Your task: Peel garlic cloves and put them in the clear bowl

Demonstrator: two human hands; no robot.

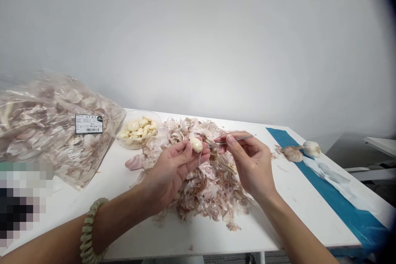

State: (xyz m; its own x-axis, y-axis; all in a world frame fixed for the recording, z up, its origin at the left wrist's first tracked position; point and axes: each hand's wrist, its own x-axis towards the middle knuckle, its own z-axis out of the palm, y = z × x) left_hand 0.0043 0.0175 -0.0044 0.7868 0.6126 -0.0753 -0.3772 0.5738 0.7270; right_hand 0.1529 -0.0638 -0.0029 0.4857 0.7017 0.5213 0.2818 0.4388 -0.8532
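Between the thumb and fingers of my left hand (173, 165) is a peeled garlic clove (196, 144), pale and smooth, with a thin strip of skin hanging below it. My right hand (252, 161) pinches a pair of metal tweezers (238, 138), whose tips point left and come up to the clove's right end. Whether the tips grip the skin there I cannot tell. Both hands are above a large heap of garlic skins (213, 198) on the white table (123, 231). An unpeeled clove (135, 162) with pinkish skin lies at the heap's left edge.
A clear round bowl (159, 116) of peeled cloves stands behind the left hand. Left of it bulges a labelled plastic bag (62, 132) full of skins. At the right, two garlic bulbs (312, 149) lie by a blue strip (321, 185) and white plastic. A wall rises behind.
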